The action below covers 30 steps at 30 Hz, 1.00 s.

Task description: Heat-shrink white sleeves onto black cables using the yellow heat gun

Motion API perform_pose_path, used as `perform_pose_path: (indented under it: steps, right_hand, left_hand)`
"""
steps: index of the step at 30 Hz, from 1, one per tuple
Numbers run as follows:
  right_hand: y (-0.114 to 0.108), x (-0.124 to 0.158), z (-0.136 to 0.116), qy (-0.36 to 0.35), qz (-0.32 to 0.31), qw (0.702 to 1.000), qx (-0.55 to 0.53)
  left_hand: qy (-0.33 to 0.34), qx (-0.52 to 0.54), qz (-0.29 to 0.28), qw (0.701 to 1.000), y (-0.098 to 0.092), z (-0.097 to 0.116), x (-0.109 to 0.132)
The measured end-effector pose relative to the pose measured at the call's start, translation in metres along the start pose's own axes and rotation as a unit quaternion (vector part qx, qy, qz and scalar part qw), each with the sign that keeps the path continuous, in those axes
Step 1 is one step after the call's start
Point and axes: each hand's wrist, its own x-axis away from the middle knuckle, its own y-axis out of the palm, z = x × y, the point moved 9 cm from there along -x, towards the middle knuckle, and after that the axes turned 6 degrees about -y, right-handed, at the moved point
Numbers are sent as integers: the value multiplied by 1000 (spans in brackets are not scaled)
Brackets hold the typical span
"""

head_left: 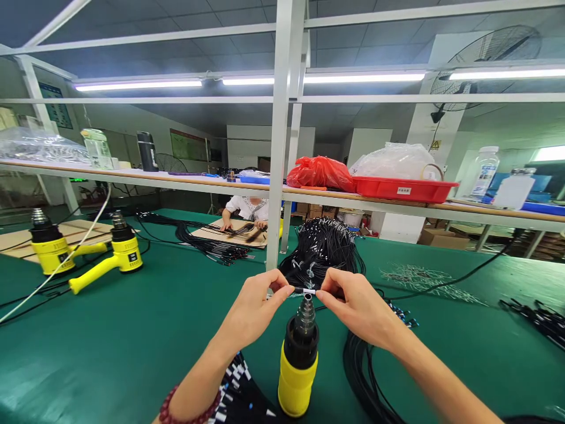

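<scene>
A thin black cable with a white sleeve [309, 291] is stretched level between my two hands. My left hand [256, 303] pinches its left end, and my right hand [351, 300] pinches it on the right. Just below the sleeve points the metal nozzle of a yellow heat gun [298, 380], which stands upright on the bench. Beneath my left forearm lies a bundle of black cables with white labels [236, 386]. Coiled black cables [359, 365] lie under my right forearm.
Behind my hands sits a large heap of black cables [326, 244]. Two more yellow heat guns [128, 253] stand at left. A co-worker [247, 212] handles cables across the green bench [176, 318]. A white post [279, 147] and shelf carry a red tray [404, 189]. Clear ties [424, 280] lie right.
</scene>
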Motion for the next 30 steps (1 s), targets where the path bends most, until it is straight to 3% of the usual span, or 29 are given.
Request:
perform_pose_path:
  steps: [5, 13, 23, 30]
  right_hand:
    - [-4, 3, -5, -16, -28, 999, -7]
    - [-3, 5, -4, -18, -21, 1000, -12]
    - [1, 5, 7, 4, -18, 999, -38]
    - [-2, 7, 5, -2, -19, 1000, -17]
  left_hand:
    - [-9, 6, -4, 1000, 0, -1, 1]
    - [13, -26, -7, 1000, 8, -8, -4]
    - [-1, 31, 9, 999, 1, -3, 1]
    - [14, -8, 5, 1000, 0, -3, -1]
